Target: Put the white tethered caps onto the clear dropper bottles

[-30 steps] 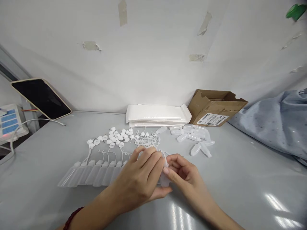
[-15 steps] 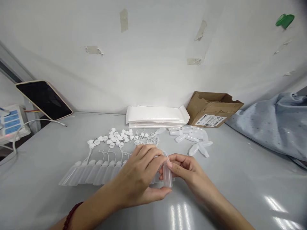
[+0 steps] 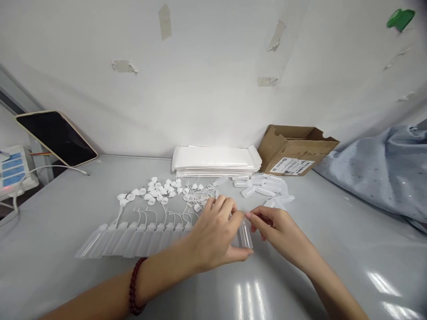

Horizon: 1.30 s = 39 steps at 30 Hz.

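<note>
My left hand (image 3: 218, 235) curls over the right end of a row of clear plastic tubes (image 3: 133, 238) lying side by side on the grey table (image 3: 333, 249), thumb under a tube (image 3: 246, 234). My right hand (image 3: 276, 226) pinches the top of that same tube with thumb and forefinger. Each tube in the row has a thin tether leading to a white cap. Loose white caps (image 3: 156, 193) lie in a scatter behind the row. More loose clear tubes (image 3: 263, 189) lie just beyond my right hand.
A stack of white flat bags (image 3: 215, 161) leans at the wall, with an open cardboard box (image 3: 296, 149) to its right. Blue-grey cloth (image 3: 383, 169) lies at the right. A dark phone (image 3: 55, 135) and a power strip (image 3: 11, 171) stand at the left.
Both hands have shifted right with the tube, which now lies at the end of the row. More of the row shows, and my left wrist's red bead bracelet has come into view.
</note>
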Tool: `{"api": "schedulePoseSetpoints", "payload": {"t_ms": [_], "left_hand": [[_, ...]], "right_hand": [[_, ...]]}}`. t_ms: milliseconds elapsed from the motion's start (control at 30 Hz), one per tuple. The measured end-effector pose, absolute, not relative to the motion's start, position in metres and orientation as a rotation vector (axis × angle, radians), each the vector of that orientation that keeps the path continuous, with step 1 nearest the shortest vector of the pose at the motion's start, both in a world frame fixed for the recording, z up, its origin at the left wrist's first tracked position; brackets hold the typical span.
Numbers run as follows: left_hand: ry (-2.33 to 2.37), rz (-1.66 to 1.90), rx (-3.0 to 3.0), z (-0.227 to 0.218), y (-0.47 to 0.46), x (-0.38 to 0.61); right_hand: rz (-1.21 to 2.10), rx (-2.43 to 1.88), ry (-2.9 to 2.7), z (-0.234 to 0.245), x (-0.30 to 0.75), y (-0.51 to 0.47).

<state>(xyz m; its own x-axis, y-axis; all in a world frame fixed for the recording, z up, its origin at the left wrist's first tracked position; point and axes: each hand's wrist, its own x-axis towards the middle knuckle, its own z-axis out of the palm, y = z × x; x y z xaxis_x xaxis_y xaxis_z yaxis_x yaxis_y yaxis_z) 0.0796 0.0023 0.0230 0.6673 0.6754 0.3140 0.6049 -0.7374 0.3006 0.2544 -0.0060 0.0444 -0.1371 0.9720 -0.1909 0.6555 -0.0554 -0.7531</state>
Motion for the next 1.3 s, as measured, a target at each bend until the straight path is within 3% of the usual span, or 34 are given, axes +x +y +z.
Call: {"api": "schedulePoseSetpoints", "payload": {"t_ms": [1100, 1300], "left_hand": [[1.104, 0.461, 2.707, 0.017, -0.001, 0.080], [1.133, 0.679, 2.633, 0.036, -0.001, 0.060]], "right_hand": [[0.988, -1.769, -2.138, 0.021, 0.259, -0.008], [0.972, -1.797, -2.140, 0.024, 0.260, -0.006]]}}
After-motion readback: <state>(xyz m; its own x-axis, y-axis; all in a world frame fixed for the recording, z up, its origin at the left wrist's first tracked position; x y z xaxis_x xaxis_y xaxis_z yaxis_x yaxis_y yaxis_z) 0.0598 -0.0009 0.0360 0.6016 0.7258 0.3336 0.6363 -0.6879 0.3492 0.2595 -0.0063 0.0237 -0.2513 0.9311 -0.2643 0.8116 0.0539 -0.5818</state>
